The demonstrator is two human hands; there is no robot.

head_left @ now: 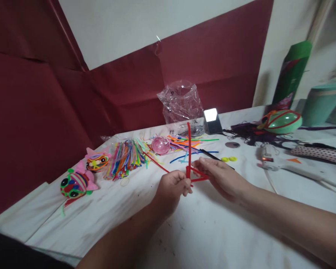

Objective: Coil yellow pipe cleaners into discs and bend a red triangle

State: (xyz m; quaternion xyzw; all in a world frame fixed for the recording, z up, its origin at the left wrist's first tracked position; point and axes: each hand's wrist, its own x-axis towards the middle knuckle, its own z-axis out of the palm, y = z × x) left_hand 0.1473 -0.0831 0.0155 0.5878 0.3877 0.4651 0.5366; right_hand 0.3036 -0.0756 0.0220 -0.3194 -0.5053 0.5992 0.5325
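Red pipe cleaner is bent into a small triangular shape between my two hands, one straight length standing upright from it. My left hand is closed, pinching the near left corner between thumb and fingers. At the right corner, the fingers of my right hand close on the bent part of the same pipe cleaner. Another red strand runs from behind my left hand towards a bundle of coloured pipe cleaners; whether it joins the held piece I cannot tell.
Two decorated fish-like crafts sit at left. Further back are a pink clear half-shell, a plastic bag and a phone. On the right lie yellow rings, a glue gun and a green balloon-shaped craft.
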